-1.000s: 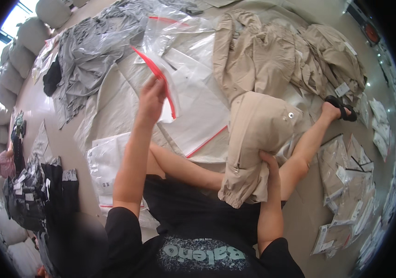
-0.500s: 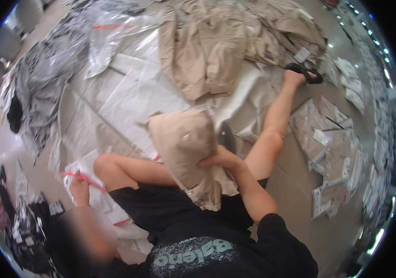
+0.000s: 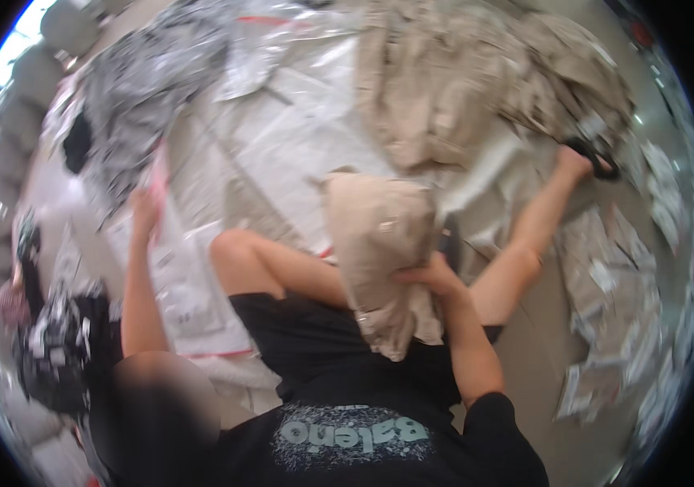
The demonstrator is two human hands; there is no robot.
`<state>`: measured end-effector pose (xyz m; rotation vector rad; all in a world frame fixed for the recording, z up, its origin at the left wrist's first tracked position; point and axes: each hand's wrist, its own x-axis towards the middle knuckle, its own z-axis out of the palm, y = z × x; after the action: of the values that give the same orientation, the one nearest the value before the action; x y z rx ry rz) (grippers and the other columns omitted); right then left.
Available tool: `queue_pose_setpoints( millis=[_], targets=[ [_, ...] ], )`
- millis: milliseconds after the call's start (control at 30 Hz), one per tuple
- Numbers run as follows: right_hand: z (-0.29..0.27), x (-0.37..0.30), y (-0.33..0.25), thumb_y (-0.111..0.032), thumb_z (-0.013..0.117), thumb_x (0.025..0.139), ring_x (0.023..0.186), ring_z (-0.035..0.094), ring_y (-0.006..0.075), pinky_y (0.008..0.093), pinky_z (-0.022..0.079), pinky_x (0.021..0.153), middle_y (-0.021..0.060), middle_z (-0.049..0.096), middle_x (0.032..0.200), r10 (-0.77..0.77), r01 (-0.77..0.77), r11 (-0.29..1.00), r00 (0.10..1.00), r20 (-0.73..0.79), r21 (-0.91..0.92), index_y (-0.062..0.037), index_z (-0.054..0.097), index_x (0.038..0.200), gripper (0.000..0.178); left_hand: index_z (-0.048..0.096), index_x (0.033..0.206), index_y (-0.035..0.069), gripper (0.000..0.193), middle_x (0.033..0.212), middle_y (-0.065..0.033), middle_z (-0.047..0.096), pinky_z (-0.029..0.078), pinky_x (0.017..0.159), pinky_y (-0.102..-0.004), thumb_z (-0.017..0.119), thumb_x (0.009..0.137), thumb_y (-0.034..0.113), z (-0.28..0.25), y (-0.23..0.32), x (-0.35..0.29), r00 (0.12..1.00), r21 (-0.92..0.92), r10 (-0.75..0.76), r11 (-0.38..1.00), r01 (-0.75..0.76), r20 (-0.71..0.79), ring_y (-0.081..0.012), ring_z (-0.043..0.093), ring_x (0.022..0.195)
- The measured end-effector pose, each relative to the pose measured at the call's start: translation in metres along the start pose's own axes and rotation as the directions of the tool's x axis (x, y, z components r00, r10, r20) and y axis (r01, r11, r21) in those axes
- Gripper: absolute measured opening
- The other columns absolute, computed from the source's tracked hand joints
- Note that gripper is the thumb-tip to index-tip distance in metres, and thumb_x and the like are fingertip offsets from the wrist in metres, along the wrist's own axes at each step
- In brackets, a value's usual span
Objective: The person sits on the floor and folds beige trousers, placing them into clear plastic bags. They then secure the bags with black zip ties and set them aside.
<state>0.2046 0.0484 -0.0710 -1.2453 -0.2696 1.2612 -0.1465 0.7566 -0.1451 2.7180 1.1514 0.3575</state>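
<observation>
My right hand (image 3: 434,276) is closed round the side of a folded beige garment (image 3: 379,231), which rests upright over my lap; the thumb lies across its front. Off to the left, my left hand (image 3: 144,209) is raised, its fingers closed on the red-edged opening of a clear plastic bag (image 3: 192,296). The bag trails down beside my bent knee, with another red strip near its lower end. Motion blurs the left fingers somewhat.
Loose beige garments (image 3: 436,81) lie in a heap ahead, and grey garments (image 3: 144,89) at the far left. White plastic sheeting (image 3: 298,138) covers the floor between. Bagged beige garments (image 3: 615,300) lie at right; dark packages (image 3: 62,349) at left.
My left hand has moved up and forward, drawing the bag's red edge with it. My right hand keeps its hold on the beige garment. The whole view has shifted.
</observation>
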Motion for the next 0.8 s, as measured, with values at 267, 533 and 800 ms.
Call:
queue_pose_setpoints(
  millis=[267,533,800],
  targets=[
    [-0.056,-0.009,0.016,-0.01,0.083,0.078,0.128,0.062,0.028,0.0378,0.045,0.114,0.0117,0.068,0.137,-0.062,0.043,0.996,0.958,-0.28,-0.075,0.0049,0.061,0.144,0.071,0.081,0.123,0.008,0.039,0.101,-0.0144,0.082,0.062,0.077,-0.0372,0.083,0.09,0.029,0.058,0.393,-0.007,0.948,-0.686,0.112,0.715,0.132,0.299,-0.0214,0.077,0.088],
    [-0.11,-0.028,0.02,-0.006,0.084,0.074,0.13,0.059,0.0275,0.0367,0.042,0.115,0.0124,0.064,0.142,-0.063,0.034,0.994,0.954,-0.293,-0.102,0.0038,0.057,0.147,0.078,0.081,0.125,0.016,0.033,0.1,-0.0217,0.079,0.056,0.081,-0.0442,0.065,0.096,0.019,0.225,0.487,-0.161,0.644,-0.791,0.628,0.609,-0.057,0.437,-0.0305,0.074,0.087],
    [-0.037,0.002,-0.022,-0.003,0.087,0.077,0.131,0.061,0.0225,0.0384,0.047,0.115,0.0098,0.069,0.138,0.049,0.035,0.876,0.986,0.159,-0.482,0.0002,0.06,0.145,0.073,0.074,0.133,0.005,0.037,0.114,-0.0155,0.077,0.058,0.094,-0.0391,0.071,0.097,0.015,0.211,0.465,-0.151,0.641,-0.7,0.281,0.271,0.661,0.714,-0.0225,0.07,0.113]
  ],
)
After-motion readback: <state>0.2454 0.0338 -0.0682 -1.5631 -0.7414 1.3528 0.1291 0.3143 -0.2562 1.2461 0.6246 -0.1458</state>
